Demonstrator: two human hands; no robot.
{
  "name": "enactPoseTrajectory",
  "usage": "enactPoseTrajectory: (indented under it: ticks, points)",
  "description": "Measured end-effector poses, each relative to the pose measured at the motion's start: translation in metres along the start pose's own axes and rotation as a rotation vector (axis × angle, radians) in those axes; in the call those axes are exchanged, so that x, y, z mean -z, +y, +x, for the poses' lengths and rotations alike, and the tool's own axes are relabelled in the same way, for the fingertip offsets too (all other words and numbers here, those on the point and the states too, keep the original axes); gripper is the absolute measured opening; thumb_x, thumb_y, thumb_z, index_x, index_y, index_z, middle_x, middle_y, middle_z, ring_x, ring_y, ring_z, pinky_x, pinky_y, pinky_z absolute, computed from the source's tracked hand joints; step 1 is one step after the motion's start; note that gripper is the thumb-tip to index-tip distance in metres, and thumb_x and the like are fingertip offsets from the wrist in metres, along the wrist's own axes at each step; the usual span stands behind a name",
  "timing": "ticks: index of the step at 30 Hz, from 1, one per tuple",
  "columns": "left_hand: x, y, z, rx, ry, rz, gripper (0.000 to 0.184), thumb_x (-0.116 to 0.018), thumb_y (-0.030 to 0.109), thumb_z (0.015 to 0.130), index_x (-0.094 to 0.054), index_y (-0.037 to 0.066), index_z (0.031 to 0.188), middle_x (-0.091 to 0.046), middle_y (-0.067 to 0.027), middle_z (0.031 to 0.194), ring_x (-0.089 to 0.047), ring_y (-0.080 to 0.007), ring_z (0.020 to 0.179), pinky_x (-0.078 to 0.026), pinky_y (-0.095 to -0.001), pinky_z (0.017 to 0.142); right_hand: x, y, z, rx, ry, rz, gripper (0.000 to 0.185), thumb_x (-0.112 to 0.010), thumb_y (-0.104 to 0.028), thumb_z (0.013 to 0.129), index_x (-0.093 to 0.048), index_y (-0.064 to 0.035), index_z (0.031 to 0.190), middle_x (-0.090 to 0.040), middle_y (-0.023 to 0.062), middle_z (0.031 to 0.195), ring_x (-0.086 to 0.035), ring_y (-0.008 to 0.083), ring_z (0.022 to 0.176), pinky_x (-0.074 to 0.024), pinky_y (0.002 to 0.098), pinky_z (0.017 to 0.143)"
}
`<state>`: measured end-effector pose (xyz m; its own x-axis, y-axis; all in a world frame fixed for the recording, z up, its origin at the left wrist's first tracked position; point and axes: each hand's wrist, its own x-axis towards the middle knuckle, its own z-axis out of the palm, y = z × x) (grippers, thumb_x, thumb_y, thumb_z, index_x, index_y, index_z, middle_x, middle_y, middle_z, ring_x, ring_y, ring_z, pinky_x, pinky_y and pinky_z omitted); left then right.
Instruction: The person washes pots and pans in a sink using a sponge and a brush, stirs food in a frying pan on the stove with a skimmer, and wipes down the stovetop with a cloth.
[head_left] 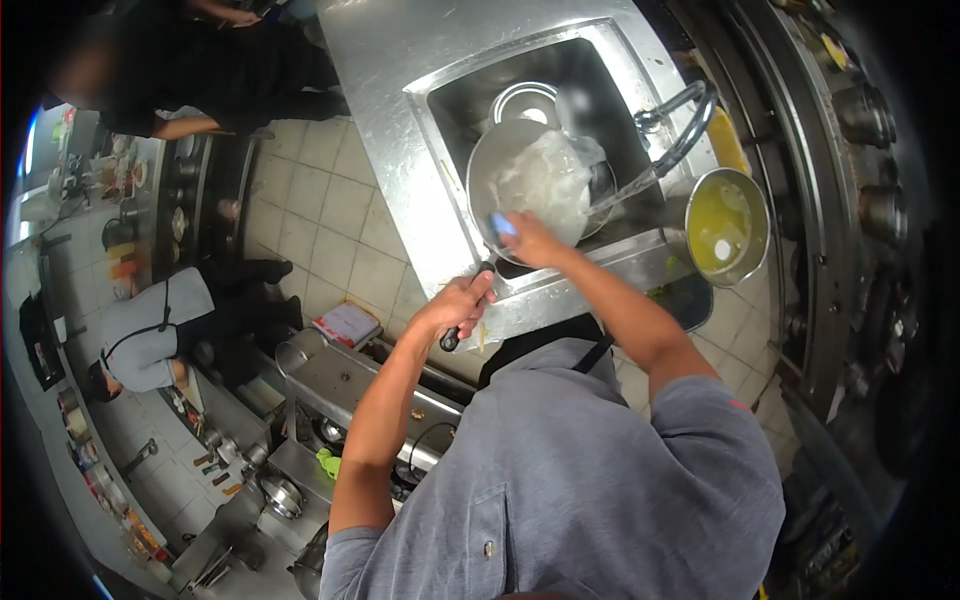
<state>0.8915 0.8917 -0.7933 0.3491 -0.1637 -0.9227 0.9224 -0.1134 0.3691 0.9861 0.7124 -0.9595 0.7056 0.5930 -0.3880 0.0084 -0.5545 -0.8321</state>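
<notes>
My left hand [462, 304] is wrapped around the black handle [485, 272] of a large metal pan [484, 178], tilted in the sink [452, 110]. My right hand [535, 241] is inside the pan near its side, closed on a small blue sponge [502, 224], partly hidden by the fingers. Water from the curved faucet [690, 125] runs into the pan, and a whitish, splashing pool covers much of its inside. Behind the pan, a round metal bowl [525, 97] lies in the sink.
A metal pot [755, 255] with yellow-green liquid and a white round thing stands right of the sink. The steel counter [385, 60] surrounds the basin. One person in dark clothes [230, 75] is at upper left; another in grey [160, 325] works farther left. Shelving lines the right side.
</notes>
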Motion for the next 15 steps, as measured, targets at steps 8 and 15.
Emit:
enactPoseTrajectory:
  ticks: [8,15]
  points:
    - [-0.006,-0.029,0.008,0.048,-0.204,-0.459,0.036,-0.06,0.037,0.104,-0.054,0.002,0.098,-0.034,0.0052,0.057,-0.031,-0.007,0.037,-0.027,-0.0272,0.033,0.002,0.065,0.135,0.032,0.697,-0.162,0.064,-0.075,-0.018,0.078,-0.048,-0.0093,0.136,-0.056,0.0227,0.129,-0.052,0.0421,0.121,-0.0337,0.0572,0.106]
    - [-0.02,0.01,-0.007,-0.134,0.092,0.05,0.027,-0.066,0.023,0.1,-0.049,0.004,0.09,-0.041,0.002,0.054,-0.039,-0.0102,0.036,-0.032,-0.0305,0.034,0.033,-0.041,0.034,0.038,0.241,0.664,0.05,-0.07,-0.017,0.081,-0.056,0.0014,0.126,-0.064,0.0184,0.115,-0.06,0.0281,0.106,-0.0466,0.0385,0.095]
